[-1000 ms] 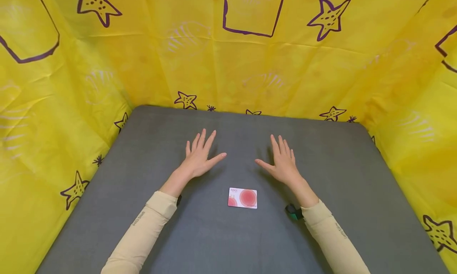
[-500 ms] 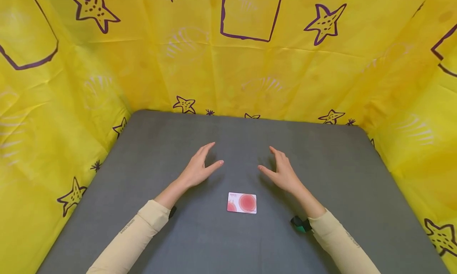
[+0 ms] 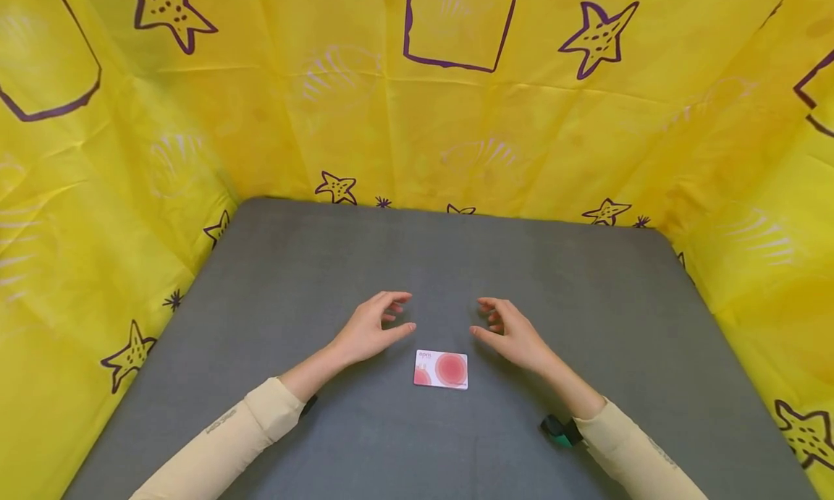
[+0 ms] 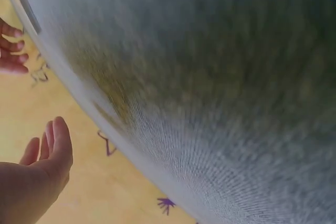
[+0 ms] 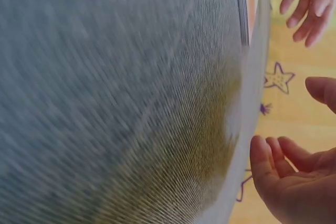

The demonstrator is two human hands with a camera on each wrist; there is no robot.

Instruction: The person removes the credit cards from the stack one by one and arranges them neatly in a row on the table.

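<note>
A white card [image 3: 441, 370] with pink circles lies flat on the grey table [image 3: 417, 456]. In the right wrist view the card's edge [image 5: 241, 9] looks striped, as if layered. My left hand [image 3: 374, 326], seen also as the nearer hand [image 4: 42, 171] in the left wrist view, is just beyond the card's left end, fingers loosely bent and thumb apart. Mirroring it on the right, my right hand [image 3: 511, 333] has its fingers bent inward the same way. Neither hand holds anything. The card sits below the gap between the two thumbs.
Yellow cloth [image 3: 430, 138] with purple starfish drawings hangs around the back and sides of the table. Long beige sleeves [image 3: 221, 442] cover the forearms. A dark strap with a green part [image 3: 559, 431] is on the right wrist.
Both hands have drawn back toward the card, and their fingers, spread straight a second ago, have bent inward. The card stays in place on the table.
</note>
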